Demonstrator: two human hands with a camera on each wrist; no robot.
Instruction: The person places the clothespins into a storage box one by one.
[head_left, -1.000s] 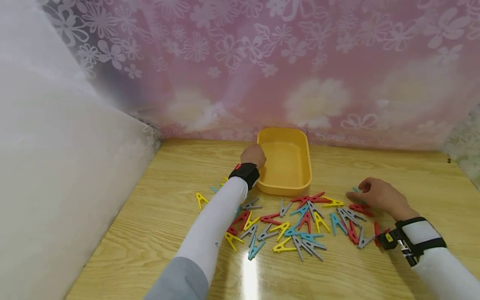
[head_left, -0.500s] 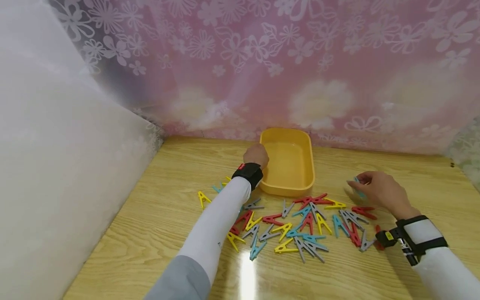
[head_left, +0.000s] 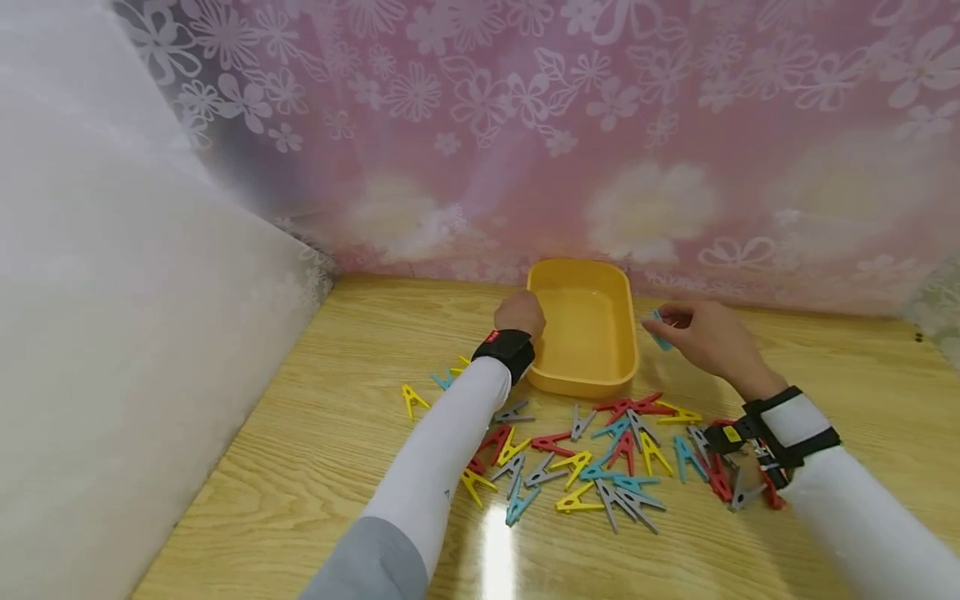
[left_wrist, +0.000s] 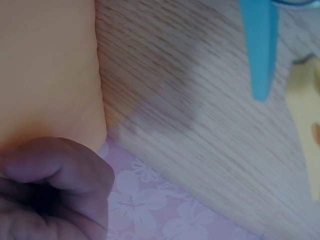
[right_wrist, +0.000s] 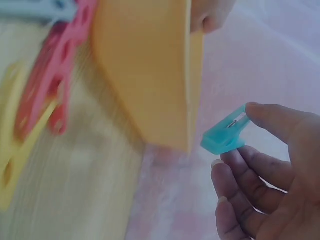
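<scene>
A yellow plastic basin stands near the back of the table. My left hand holds its left rim; the left wrist view shows curled fingers against the basin's wall. To the right of the basin, just outside its rim, my right hand pinches a light blue clothespin between thumb and fingertips. That clothespin is held above the table, apart from the basin. Many clothespins in red, yellow, grey and blue lie in front of the basin, such as a blue clothespin and a yellow clothespin.
The wooden table meets a pink flowered cloth behind the basin and a white wall on the left. My left forearm covers part of the clothespins. My right wrist's camera hides some more.
My right hand has lifted the blue clothespin off the table's right side and carried it left and back to beside the basin. My left hand has stayed at the rim.
</scene>
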